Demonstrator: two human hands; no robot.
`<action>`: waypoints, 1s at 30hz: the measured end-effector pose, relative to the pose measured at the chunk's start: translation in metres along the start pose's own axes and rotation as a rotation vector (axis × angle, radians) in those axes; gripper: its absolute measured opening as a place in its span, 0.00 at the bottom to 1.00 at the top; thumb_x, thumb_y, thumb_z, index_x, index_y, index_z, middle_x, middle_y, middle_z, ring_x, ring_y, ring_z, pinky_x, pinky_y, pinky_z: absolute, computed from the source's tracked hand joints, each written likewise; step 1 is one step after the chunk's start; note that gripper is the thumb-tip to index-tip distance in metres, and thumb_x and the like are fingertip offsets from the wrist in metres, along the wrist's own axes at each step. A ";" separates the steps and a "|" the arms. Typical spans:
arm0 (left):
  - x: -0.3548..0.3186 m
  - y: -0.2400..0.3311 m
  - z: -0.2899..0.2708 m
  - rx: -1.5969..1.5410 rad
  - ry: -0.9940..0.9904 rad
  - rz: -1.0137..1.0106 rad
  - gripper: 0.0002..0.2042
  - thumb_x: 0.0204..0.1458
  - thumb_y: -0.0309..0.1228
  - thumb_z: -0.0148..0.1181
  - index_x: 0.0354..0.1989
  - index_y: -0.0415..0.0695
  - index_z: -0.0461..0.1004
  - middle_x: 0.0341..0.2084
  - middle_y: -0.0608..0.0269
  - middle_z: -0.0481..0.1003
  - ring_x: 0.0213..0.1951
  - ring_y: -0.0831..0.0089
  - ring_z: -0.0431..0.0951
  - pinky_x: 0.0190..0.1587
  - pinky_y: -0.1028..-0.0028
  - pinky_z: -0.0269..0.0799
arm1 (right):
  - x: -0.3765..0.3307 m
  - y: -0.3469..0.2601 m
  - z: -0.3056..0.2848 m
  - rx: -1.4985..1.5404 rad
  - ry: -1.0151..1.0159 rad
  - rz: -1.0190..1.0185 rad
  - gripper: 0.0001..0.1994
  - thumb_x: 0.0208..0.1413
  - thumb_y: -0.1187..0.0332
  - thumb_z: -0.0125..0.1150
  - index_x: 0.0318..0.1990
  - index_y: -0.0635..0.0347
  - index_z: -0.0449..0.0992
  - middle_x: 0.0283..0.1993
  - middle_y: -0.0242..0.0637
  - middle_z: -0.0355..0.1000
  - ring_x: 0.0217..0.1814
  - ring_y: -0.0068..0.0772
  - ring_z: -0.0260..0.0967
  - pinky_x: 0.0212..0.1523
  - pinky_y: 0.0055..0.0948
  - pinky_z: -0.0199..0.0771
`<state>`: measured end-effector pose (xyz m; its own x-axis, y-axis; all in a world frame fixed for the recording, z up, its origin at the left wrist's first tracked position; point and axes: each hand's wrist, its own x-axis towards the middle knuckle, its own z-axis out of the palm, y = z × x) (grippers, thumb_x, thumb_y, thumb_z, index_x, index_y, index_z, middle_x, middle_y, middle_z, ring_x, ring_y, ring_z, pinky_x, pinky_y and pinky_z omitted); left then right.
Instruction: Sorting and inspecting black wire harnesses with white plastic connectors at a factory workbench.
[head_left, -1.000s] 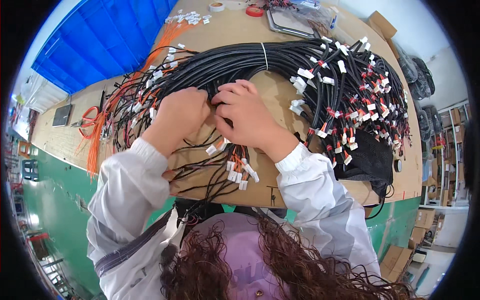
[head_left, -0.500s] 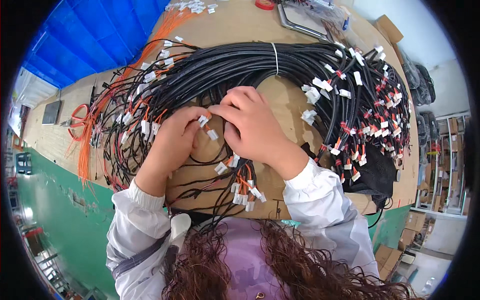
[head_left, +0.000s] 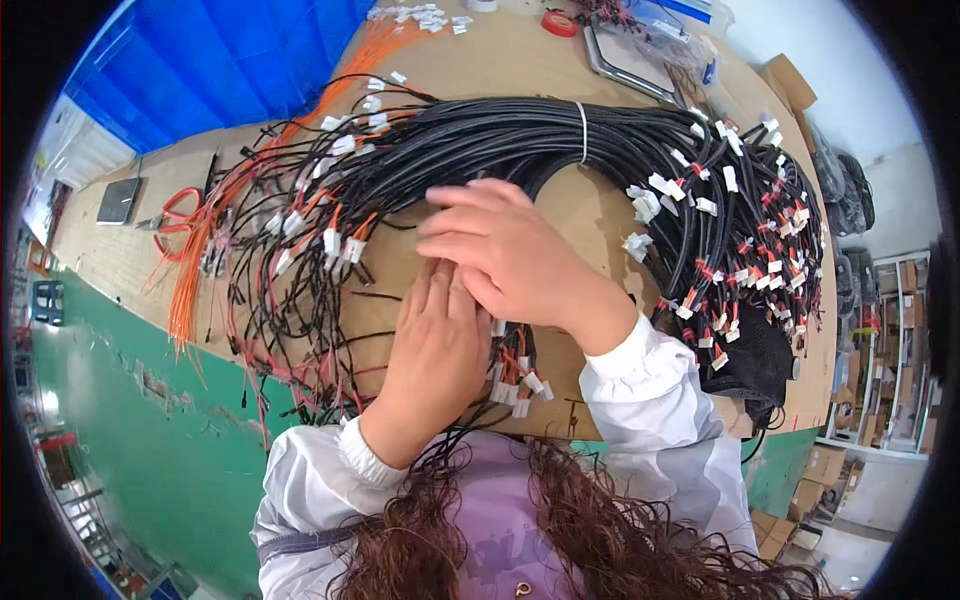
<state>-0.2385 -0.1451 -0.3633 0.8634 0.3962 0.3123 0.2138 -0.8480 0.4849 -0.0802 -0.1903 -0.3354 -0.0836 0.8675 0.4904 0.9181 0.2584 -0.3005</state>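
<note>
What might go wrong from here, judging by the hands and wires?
Thin black wires lie tangled, so tugging one might snag its neighbours. Orange wires overhang the table edge and could get caught. The right hand overlaps the left hand's fingers, so a slip there might go unseen.

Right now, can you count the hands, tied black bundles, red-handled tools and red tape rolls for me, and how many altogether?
Hands: 2, the left hand and the right hand
Tied black bundle: 1
Red-handled tool: 1
Red tape roll: 1
Total: 5
</note>
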 end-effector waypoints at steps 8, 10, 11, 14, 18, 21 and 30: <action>-0.020 -0.026 -0.048 0.066 0.197 -0.082 0.03 0.52 0.24 0.56 0.34 0.40 0.70 0.35 0.52 0.72 0.37 0.54 0.74 0.40 0.62 0.71 | 0.013 0.004 0.004 0.055 -0.145 0.078 0.04 0.51 0.71 0.55 0.34 0.56 0.71 0.33 0.38 0.69 0.33 0.44 0.71 0.39 0.44 0.69; -0.021 -0.033 -0.054 0.064 0.219 -0.135 0.05 0.53 0.23 0.55 0.38 0.39 0.68 0.34 0.54 0.73 0.35 0.54 0.75 0.37 0.62 0.72 | 0.020 -0.004 0.005 -0.017 -0.074 0.113 0.06 0.52 0.70 0.56 0.38 0.56 0.69 0.34 0.39 0.69 0.30 0.46 0.71 0.34 0.43 0.71; -0.020 -0.035 -0.056 0.050 0.206 -0.173 0.06 0.54 0.23 0.55 0.39 0.39 0.68 0.35 0.54 0.73 0.35 0.54 0.75 0.36 0.62 0.72 | 0.027 -0.007 0.007 -0.097 -0.086 0.155 0.09 0.53 0.69 0.58 0.41 0.54 0.69 0.35 0.38 0.68 0.29 0.45 0.71 0.30 0.41 0.71; -0.019 -0.037 -0.050 0.027 0.251 -0.212 0.14 0.54 0.23 0.56 0.48 0.38 0.65 0.37 0.53 0.73 0.35 0.53 0.75 0.36 0.62 0.72 | 0.036 -0.002 0.024 -0.223 -0.059 0.134 0.10 0.54 0.65 0.60 0.43 0.52 0.70 0.33 0.36 0.66 0.23 0.43 0.71 0.21 0.38 0.70; -0.021 -0.041 -0.045 0.049 0.265 -0.194 0.23 0.52 0.24 0.58 0.57 0.34 0.61 0.38 0.50 0.73 0.39 0.53 0.74 0.42 0.62 0.71 | 0.038 0.007 0.036 -0.330 -0.071 0.012 0.10 0.53 0.65 0.61 0.42 0.52 0.70 0.32 0.34 0.66 0.22 0.39 0.70 0.18 0.34 0.69; -0.020 -0.042 -0.044 0.037 0.270 -0.178 0.27 0.52 0.23 0.58 0.60 0.32 0.58 0.39 0.49 0.73 0.42 0.53 0.73 0.45 0.61 0.70 | 0.037 0.005 0.036 -0.321 -0.011 -0.014 0.09 0.51 0.66 0.61 0.39 0.51 0.70 0.31 0.33 0.65 0.21 0.37 0.70 0.18 0.32 0.69; -0.020 -0.045 -0.043 0.006 0.270 -0.188 0.30 0.49 0.22 0.58 0.62 0.31 0.57 0.40 0.50 0.73 0.41 0.54 0.73 0.45 0.61 0.70 | 0.041 0.001 0.033 -0.222 0.016 -0.121 0.09 0.46 0.71 0.63 0.36 0.54 0.73 0.31 0.32 0.66 0.25 0.36 0.71 0.22 0.31 0.69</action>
<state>-0.2852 -0.0996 -0.3567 0.6566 0.6242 0.4234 0.3613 -0.7530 0.5500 -0.0955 -0.1403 -0.3421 -0.1939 0.8284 0.5255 0.9645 0.2588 -0.0521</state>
